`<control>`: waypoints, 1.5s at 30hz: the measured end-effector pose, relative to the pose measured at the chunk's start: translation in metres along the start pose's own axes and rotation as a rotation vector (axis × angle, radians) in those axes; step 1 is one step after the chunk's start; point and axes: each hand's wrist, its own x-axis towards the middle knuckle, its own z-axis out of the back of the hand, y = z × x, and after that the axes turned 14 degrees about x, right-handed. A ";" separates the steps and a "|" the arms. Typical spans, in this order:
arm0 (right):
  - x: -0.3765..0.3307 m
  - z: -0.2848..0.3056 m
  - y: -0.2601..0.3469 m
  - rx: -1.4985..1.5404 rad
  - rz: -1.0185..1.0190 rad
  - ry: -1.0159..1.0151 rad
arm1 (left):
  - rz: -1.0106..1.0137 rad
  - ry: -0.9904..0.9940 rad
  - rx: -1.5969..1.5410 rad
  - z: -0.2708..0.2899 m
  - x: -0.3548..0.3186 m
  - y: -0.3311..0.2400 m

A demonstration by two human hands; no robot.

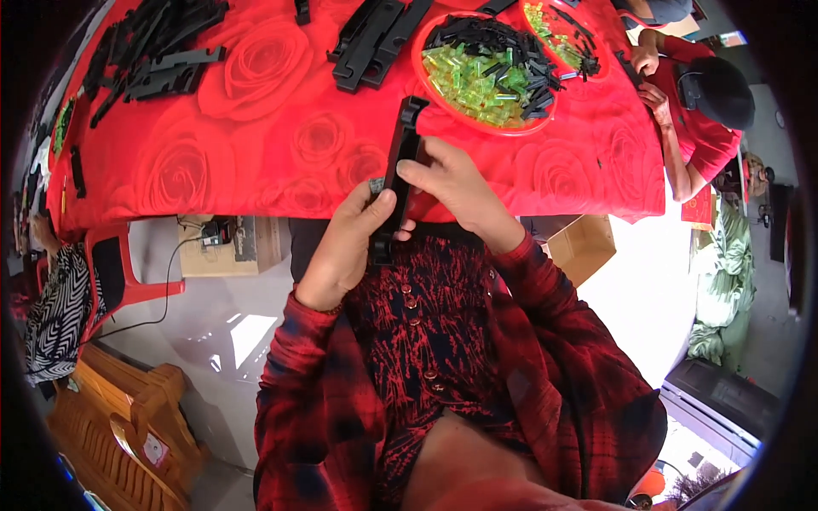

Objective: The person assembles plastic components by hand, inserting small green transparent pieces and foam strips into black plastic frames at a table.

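Observation:
Between both hands I hold a long black plastic strip (407,140), tilted upright just over the table's near edge. My left hand (348,238) is closed around its lower part, thumb on its face. A small greyish piece (376,185) shows by the left fingers; its kind is unclear. Higher up, my right hand (456,183) grips the same strip, with the thumb pressed across it. A red round tray (486,129) beyond my right hand holds yellow-green clear pieces (477,81) and small black parts (532,64). More long black strips (375,47) lie behind.
The table wears a red rose-patterned cloth (256,162). A heap of black strips (162,51) lies at far left. A second red tray (588,72) stands at far right, near a person in red (711,111). A red chair (128,272) is at left, cardboard boxes (588,247) below.

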 end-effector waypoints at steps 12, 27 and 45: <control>0.021 0.027 -0.026 -0.103 0.005 -0.049 | 0.034 0.151 0.424 0.034 -0.010 -0.021; 0.038 0.038 -0.015 -0.002 -0.258 -0.035 | 0.100 0.107 0.173 0.050 -0.007 -0.042; 0.038 0.036 -0.013 -0.024 -0.274 -0.044 | -0.191 -0.199 0.309 0.037 0.065 -0.095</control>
